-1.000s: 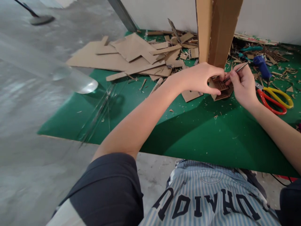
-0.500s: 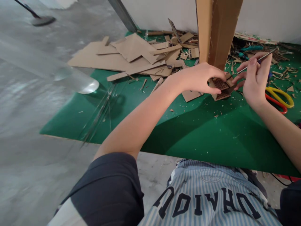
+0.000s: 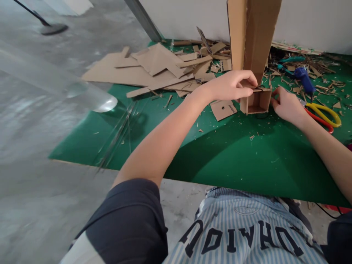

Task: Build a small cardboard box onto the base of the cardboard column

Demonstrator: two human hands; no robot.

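A small open-fronted cardboard box (image 3: pixel 256 102) sits on the green tabletop, its hollow side facing me. My left hand (image 3: pixel 238 85) grips its upper left edge between thumb and fingers. Something thin and dark lies along the top of the box. At the box's right side is my right hand (image 3: pixel 288 105), fingers curled in and the tips at the wall; what they pinch, if anything, is hidden. A flat cardboard square (image 3: pixel 223 110) with a small hole lies left of the box. Behind stands a tall folded cardboard column (image 3: pixel 257 36).
Scissors (image 3: pixel 326 113) with yellow and red handles lie right of my right hand. Beyond them are a blue glue gun (image 3: pixel 304 79) and many scraps. Cardboard offcuts (image 3: pixel 154 62) pile up at the back left. Thin clear sticks (image 3: pixel 118 130) lie near the left table edge.
The box has been turned so its open side faces me. My right hand has come down to the box's side, and the thin tool it held no longer shows in it.
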